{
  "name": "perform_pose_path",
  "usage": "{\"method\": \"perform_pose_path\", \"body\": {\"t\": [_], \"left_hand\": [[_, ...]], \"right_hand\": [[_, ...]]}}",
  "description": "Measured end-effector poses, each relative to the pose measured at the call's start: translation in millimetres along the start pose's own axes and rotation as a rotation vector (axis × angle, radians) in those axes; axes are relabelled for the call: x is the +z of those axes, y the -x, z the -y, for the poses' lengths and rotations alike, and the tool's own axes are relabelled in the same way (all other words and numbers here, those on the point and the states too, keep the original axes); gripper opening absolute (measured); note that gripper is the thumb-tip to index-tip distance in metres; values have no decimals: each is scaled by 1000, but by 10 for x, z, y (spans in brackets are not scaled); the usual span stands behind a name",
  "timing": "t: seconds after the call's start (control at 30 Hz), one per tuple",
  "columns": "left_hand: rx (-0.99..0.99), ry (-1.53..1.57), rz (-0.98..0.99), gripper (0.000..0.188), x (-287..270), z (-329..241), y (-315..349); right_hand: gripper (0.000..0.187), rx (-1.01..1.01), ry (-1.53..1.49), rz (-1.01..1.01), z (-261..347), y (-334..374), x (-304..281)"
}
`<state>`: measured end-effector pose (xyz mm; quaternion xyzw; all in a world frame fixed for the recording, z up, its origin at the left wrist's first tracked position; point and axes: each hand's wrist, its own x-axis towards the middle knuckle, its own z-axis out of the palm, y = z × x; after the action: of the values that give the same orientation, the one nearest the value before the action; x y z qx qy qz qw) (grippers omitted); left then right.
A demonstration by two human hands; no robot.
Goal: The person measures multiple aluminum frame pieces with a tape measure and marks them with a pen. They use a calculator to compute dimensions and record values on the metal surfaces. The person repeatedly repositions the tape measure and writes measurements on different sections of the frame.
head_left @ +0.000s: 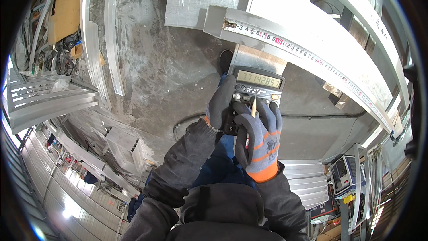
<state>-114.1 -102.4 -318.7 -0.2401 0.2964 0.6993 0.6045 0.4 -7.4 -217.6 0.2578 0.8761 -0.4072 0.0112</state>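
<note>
My left hand (220, 105), in a dark glove, is closed round the left side of a black desk calculator (259, 90) with lit-looking digits on its display. Over the keys lies my right hand (263, 136), in a grey-blue glove with orange stripes. A slim pencil-like stick (253, 108) with a pale pointed tip is held in it, and its fingers reach the calculator's buttons. Just beyond the calculator, an extended tape measure (290, 46) runs along a long pale metal bar (321, 47). My right fingertips hide part of the keypad.
A flat metal sheet (203, 0) lies at the far side. Long metal profiles (114, 40) stretch along the left, near a brown board (67, 11). A dark cable (312, 116) crosses the floor. At lower right stands a boxy machine (343, 176) beside stacked metal strips (301, 178).
</note>
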Motion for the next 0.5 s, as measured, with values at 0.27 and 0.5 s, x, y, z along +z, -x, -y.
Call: {"method": "perform_pose_path", "body": {"t": [0.27, 0.5], "left_hand": [[-77, 208, 152, 61, -103, 31, -20], [-192, 420, 227, 65, -254, 33, -70]], "right_hand": [[41, 107, -113, -280, 77, 248, -31], [44, 33, -94, -189, 187, 563, -26]]}}
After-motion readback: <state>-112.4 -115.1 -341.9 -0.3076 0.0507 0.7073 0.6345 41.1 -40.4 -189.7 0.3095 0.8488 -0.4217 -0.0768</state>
